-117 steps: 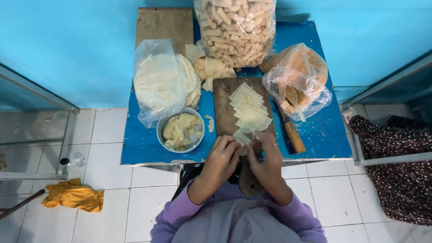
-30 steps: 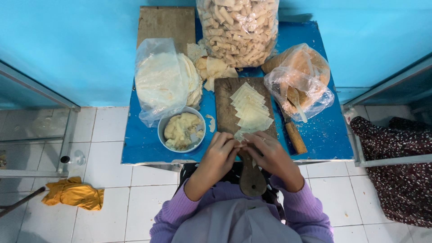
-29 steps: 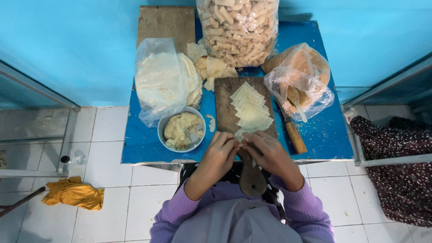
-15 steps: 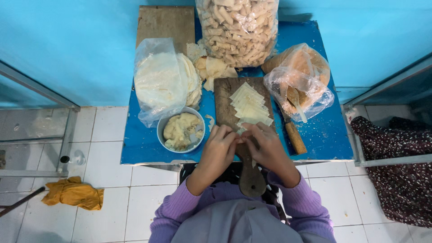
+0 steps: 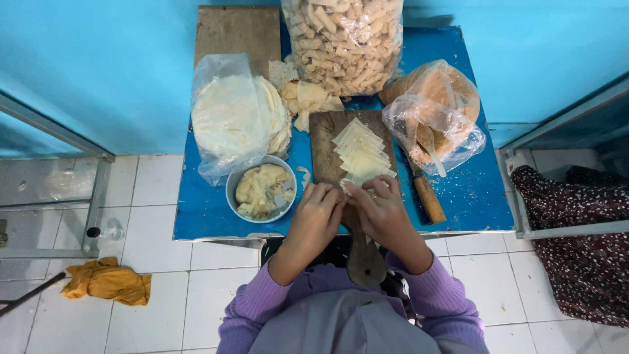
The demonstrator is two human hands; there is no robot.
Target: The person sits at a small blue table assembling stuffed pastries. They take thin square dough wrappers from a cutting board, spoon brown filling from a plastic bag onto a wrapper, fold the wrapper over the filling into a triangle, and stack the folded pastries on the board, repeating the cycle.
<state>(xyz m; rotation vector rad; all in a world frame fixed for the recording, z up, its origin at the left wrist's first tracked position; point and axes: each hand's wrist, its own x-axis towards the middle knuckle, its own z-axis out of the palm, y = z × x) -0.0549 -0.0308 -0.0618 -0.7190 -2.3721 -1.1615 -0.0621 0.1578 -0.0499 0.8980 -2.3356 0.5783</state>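
Note:
My left hand (image 5: 317, 214) and my right hand (image 5: 381, 211) meet over the near end of a dark wooden cutting board (image 5: 325, 141), fingertips pinched together on a small pale wrapper piece (image 5: 345, 189). A fanned stack of square pale wrappers (image 5: 360, 151) lies on the board just beyond my fingers. A metal bowl of pale yellow filling (image 5: 261, 191) sits to the left of my left hand. The board's handle runs under my wrists toward my lap.
Small blue table (image 5: 466, 196) against a blue wall. Bag of round flat wrappers (image 5: 229, 118) at left, large bag of rolled snacks (image 5: 344, 39) at the back, bagged bowl with a spoon (image 5: 436, 111) at right, wooden-handled knife (image 5: 426, 193), wooden board (image 5: 237, 31). Yellow cloth (image 5: 108, 282) on the tiled floor.
Both hands have shifted slightly up onto the board's near end and stay pinched together on the wrapper piece. Everything else is unchanged.

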